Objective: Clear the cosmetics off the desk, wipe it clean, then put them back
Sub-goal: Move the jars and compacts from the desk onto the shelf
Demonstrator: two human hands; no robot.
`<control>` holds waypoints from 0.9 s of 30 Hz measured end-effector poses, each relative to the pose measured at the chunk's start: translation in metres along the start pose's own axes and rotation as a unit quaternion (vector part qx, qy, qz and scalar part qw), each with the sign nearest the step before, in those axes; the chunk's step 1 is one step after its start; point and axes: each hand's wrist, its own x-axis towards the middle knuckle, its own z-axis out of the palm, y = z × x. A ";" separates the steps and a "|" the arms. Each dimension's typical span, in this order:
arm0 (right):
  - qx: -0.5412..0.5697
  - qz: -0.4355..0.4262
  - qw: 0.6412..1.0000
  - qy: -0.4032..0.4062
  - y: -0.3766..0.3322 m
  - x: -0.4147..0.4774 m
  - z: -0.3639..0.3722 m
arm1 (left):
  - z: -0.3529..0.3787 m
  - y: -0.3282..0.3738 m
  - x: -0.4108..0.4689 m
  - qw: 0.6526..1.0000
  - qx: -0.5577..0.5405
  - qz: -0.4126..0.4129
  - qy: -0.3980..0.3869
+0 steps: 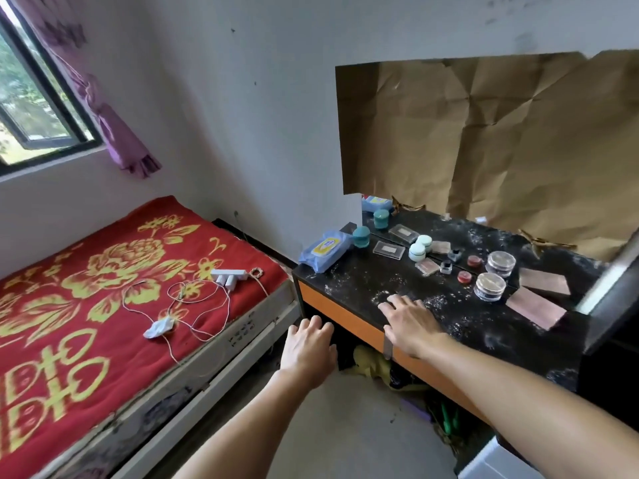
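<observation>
A black, dusty desk (349, 281) with an orange front edge carries the cosmetics along its back. There stand a teal jar (361, 236), a flat clear case (389, 249), a pale mint jar (417, 252), a small red pot (464, 277), a clear powder jar (489, 286) and a pink palette (536, 307). A blue wet-wipe pack (325, 250) lies at the desk's left corner. My right hand (409, 321) rests flat on the desk's front, fingers apart, holding nothing. My left hand (307, 347) hovers open below the desk's left corner.
A mirror behind the cosmetics doubles them, and brown paper (484, 133) covers the wall above. A bed with a red blanket (86, 305) stands at the left, with a white power strip (229, 275) and cables on it. Clutter lies under the desk.
</observation>
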 end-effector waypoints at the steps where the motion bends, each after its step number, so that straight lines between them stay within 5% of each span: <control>1: -0.002 0.000 1.000 -0.004 0.004 0.013 0.005 | 0.003 -0.005 0.014 1.000 0.000 0.002 -0.005; 17: 0.060 0.157 0.985 -0.044 0.057 0.215 0.063 | 0.054 -0.099 0.303 0.982 0.054 0.162 -0.080; 27: 0.111 0.285 0.952 -0.011 0.123 0.267 0.087 | 0.085 -0.089 0.438 0.968 0.034 0.220 -0.118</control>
